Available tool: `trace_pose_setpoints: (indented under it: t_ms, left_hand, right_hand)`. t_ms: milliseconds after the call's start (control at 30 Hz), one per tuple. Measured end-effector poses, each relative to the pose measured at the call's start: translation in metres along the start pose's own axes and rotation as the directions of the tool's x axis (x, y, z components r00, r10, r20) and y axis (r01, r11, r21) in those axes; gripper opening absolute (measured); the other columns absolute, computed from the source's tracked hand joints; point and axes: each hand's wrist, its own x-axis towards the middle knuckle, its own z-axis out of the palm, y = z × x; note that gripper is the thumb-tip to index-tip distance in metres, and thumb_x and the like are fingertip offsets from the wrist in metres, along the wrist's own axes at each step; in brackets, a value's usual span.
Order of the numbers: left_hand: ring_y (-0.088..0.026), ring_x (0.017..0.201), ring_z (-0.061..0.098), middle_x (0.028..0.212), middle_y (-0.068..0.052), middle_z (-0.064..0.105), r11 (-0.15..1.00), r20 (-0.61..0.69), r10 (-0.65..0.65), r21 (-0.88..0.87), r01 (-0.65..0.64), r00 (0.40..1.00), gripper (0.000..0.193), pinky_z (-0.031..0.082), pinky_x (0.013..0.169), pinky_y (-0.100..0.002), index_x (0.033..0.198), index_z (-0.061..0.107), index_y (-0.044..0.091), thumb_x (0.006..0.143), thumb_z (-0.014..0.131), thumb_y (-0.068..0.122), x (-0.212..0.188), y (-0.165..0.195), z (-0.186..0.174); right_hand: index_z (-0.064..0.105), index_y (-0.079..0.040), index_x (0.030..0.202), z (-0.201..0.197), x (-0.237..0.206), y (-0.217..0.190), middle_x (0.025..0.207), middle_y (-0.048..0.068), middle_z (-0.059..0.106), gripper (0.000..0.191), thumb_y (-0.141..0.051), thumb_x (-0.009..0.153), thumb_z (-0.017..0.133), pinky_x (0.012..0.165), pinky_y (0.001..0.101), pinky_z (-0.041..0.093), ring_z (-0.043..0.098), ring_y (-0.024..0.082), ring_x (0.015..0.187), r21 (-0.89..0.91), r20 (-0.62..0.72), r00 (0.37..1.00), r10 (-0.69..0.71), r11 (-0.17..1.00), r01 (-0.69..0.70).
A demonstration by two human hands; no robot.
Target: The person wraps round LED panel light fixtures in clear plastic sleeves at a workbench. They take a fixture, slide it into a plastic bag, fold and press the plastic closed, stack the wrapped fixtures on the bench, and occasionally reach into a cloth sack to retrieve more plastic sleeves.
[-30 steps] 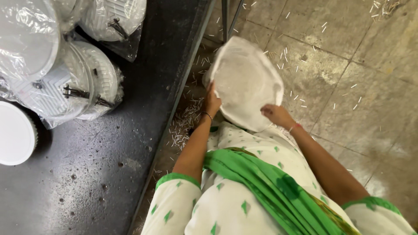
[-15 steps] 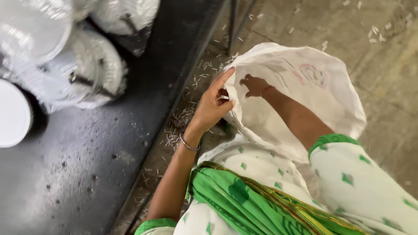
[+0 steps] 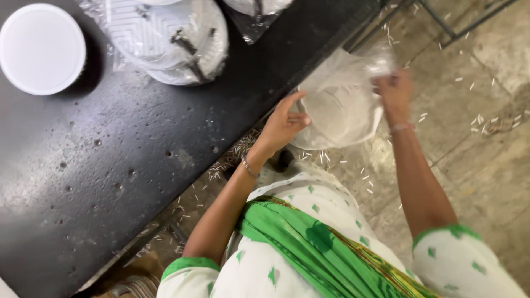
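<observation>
Clear plastic bag (image 3: 342, 102) hangs between left hand (image 3: 284, 124) and right hand (image 3: 395, 94), both grasping it.

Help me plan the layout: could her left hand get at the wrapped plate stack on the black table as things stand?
Probably yes: the left hand is at the table edge, with bare tabletop between it and the wrapped plate stack. It grips the plastic bag, though.

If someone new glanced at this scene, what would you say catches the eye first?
Most striking is the clear plastic bag with a white disc-like stack inside, gripped between the left hand and the blurred right hand beside the black table. Next come the wrapped stacks of white plates and the round white lid at the table's far side.
</observation>
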Motion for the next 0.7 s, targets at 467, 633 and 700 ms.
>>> trace_pose_setpoints:
  t_ms: [467, 633, 700]
  left_hand:
    - [-0.027, 0.127, 0.065, 0.135, -0.015, 0.066, 0.832, -0.432, 0.555, 0.307, -0.463, 0.711, 0.037, 0.054, 0.105, -0.033, 0.126, 0.065, 0.001, 0.091, 0.066, -0.010, -0.138, 0.108, -0.131]
    - [-0.008, 0.081, 0.067, 0.099, -0.004, 0.069, 0.868, -0.808, 0.214, -0.101, -0.487, 0.549, 0.020, 0.055, 0.070, -0.023, 0.117, 0.060, 0.003, 0.097, 0.061, -0.002, -0.219, 0.091, -0.252]
    - [-0.002, 0.060, 0.056, 0.081, -0.002, 0.066, 0.868, -0.896, 0.128, -0.107, -0.484, 0.426, 0.018, 0.044, 0.046, -0.019, 0.116, 0.058, 0.008, 0.099, 0.057, 0.002, -0.261, 0.077, -0.290]
  right_hand:
    - [0.061, -0.003, 0.112, 0.133, -0.105, -0.246, 0.096, 0.011, 0.072, 0.007, -0.004, 0.105, 0.062, 0.076, 0.0339, 0.064, 0.074, 0.024, 0.084, 0.565, 0.432, 0.902, -0.014, 0.784, -0.258]
    - [0.062, -0.008, 0.113, 0.263, -0.127, -0.274, 0.093, 0.005, 0.070, 0.015, -0.005, 0.101, 0.071, 0.064, 0.0235, 0.055, 0.069, 0.013, 0.081, 0.429, 0.652, 0.755, -0.072, 0.856, -0.289]
    - [0.060, -0.008, 0.103, 0.319, -0.136, -0.276, 0.094, 0.003, 0.069, 0.015, -0.006, 0.102, 0.074, 0.059, 0.0220, 0.050, 0.065, 0.011, 0.078, 0.440, 0.701, 0.701, -0.132, 0.854, -0.279]
